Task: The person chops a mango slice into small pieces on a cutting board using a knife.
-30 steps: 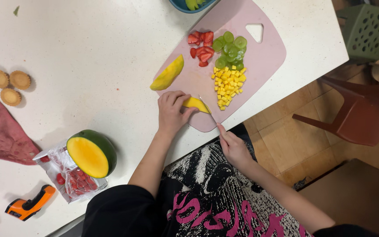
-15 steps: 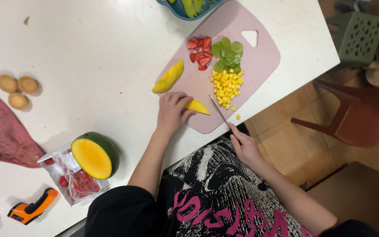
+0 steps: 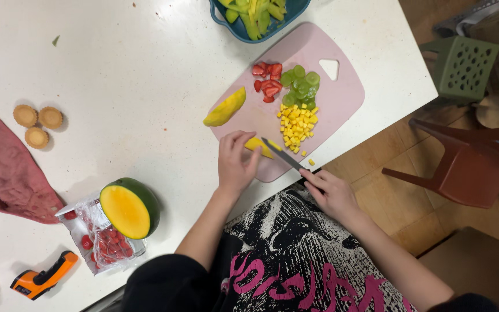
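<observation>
The cutting board (image 3: pixel 342 98) lies upper centre, a bowl (image 3: pixel 226 20) above it. The halved mango (image 3: pixel 129 208) sits lower left on a bag (image 3: pixel 102 240). Three tart shells (image 3: pixel 37 124) lie far left.

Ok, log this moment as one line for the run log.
left hand: pins yellow mango piece on pink plastic cutting board | right hand: grips knife, blade at the piece | beside: diced mango pile
</observation>
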